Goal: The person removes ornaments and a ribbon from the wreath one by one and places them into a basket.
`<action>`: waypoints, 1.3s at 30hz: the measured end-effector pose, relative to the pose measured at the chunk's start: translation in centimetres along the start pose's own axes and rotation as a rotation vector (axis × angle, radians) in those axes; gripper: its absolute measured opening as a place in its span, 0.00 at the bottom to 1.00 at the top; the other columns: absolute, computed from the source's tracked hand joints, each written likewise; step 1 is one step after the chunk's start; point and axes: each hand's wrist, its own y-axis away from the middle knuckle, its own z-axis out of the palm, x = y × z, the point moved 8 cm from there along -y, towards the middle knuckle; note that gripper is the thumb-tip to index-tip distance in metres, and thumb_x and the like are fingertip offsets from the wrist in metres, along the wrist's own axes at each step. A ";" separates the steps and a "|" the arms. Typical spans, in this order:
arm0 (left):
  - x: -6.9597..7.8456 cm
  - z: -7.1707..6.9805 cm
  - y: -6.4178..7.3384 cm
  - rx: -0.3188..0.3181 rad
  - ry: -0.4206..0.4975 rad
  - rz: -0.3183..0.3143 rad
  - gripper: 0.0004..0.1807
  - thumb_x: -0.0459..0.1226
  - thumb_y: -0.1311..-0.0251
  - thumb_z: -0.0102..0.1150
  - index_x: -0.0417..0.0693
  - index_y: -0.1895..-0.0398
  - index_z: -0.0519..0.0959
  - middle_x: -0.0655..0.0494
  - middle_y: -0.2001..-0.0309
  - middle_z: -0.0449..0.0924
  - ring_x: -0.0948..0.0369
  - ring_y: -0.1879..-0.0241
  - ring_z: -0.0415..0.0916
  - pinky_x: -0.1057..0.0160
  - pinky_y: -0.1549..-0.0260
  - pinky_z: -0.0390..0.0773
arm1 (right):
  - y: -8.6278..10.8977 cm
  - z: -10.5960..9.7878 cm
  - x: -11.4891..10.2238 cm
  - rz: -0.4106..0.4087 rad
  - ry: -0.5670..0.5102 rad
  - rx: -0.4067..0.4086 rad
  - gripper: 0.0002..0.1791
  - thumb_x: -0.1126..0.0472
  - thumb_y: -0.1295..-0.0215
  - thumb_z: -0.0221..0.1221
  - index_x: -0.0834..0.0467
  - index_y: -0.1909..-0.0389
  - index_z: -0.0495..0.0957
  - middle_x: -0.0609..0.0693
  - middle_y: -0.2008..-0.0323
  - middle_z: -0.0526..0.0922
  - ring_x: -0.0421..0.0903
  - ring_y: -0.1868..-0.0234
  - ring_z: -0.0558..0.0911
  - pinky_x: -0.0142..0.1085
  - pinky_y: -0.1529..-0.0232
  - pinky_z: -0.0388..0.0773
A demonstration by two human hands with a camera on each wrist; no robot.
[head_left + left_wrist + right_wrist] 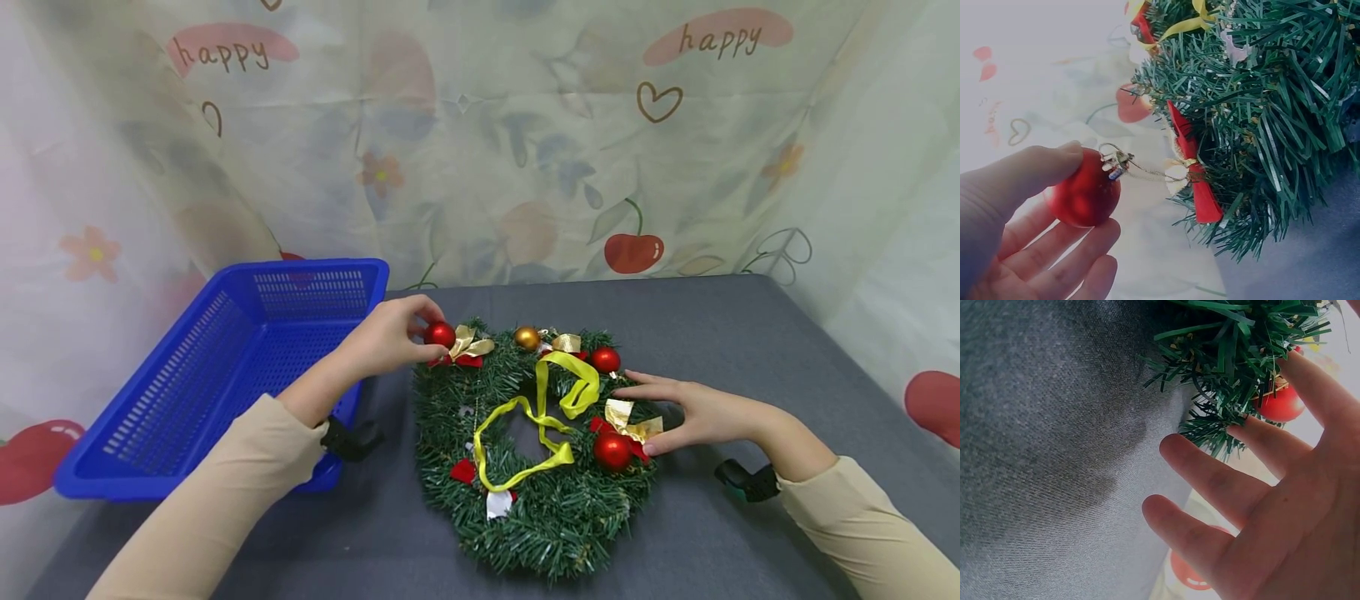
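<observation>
A green wreath point(555, 533) lies on the grey table, trimmed with red balls, a gold ball point(527, 337), gold and red bows and a loose yellow ribbon point(491, 425). At its upper left, my left hand point(393, 337) holds a shiny red ball point(1088, 194) between thumb and fingers. A thin cord runs from the ball's silver cap to a red bow point(1200, 181) on the wreath. My right hand point(701, 412) is at the wreath's right edge with fingers spread, close to a gold bow point(630, 421) and a red ball point(613, 451). Some of its fingertips touch the greenery point(1229, 356).
A blue plastic basket point(202, 283) with slotted walls stands on the left of the table point(720, 325). Behind hangs a printed cloth point(465, 167) with cherries, flowers and the word happy. Dark straps point(352, 437) sit at both wrists.
</observation>
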 end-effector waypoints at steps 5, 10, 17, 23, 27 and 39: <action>0.2 -0.4 0.1 0.025 0.017 -0.006 0.19 0.39 0.46 0.65 0.46 0.51 0.74 0.47 0.52 0.78 0.55 0.57 0.82 0.60 0.63 0.80 | 0.0 -0.1 -0.1 -0.002 -0.004 -0.005 0.36 0.51 0.44 0.64 0.51 0.34 0.65 0.65 0.29 0.51 0.71 0.31 0.52 0.69 0.43 0.58; 0.2 -0.8 0.2 0.037 0.034 -0.016 0.19 0.40 0.47 0.66 0.47 0.52 0.74 0.48 0.52 0.78 0.56 0.58 0.82 0.59 0.62 0.81 | 0.0 -0.1 -0.1 -0.002 -0.008 -0.005 0.35 0.52 0.43 0.64 0.51 0.34 0.65 0.66 0.29 0.51 0.71 0.31 0.52 0.69 0.43 0.57; 0.4 -1.3 0.5 0.050 0.050 -0.015 0.20 0.41 0.47 0.66 0.47 0.51 0.74 0.48 0.51 0.77 0.56 0.57 0.82 0.58 0.61 0.81 | 0.0 -0.1 0.1 0.002 -0.016 -0.009 0.35 0.52 0.43 0.63 0.51 0.34 0.65 0.66 0.29 0.50 0.71 0.31 0.51 0.69 0.43 0.57; 0.6 -1.8 1.0 0.056 0.052 -0.019 0.21 0.43 0.46 0.65 0.49 0.50 0.73 0.49 0.50 0.77 0.56 0.57 0.82 0.58 0.62 0.80 | -0.1 0.0 0.2 0.002 -0.012 -0.007 0.35 0.51 0.43 0.64 0.50 0.34 0.65 0.65 0.29 0.50 0.71 0.31 0.51 0.69 0.42 0.57; 0.6 -2.3 1.3 0.065 0.060 -0.019 0.21 0.42 0.46 0.65 0.50 0.50 0.74 0.50 0.50 0.77 0.56 0.57 0.82 0.57 0.61 0.81 | -0.1 0.0 0.2 0.002 -0.005 -0.002 0.35 0.51 0.43 0.64 0.50 0.34 0.65 0.65 0.29 0.51 0.71 0.31 0.52 0.69 0.43 0.57; -0.2 -3.7 2.0 0.101 0.062 -0.022 0.21 0.40 0.46 0.65 0.49 0.49 0.74 0.49 0.49 0.76 0.53 0.54 0.81 0.56 0.60 0.81 | 0.0 0.1 0.2 0.004 -0.007 -0.001 0.35 0.51 0.43 0.64 0.49 0.34 0.65 0.65 0.29 0.51 0.71 0.31 0.52 0.69 0.43 0.57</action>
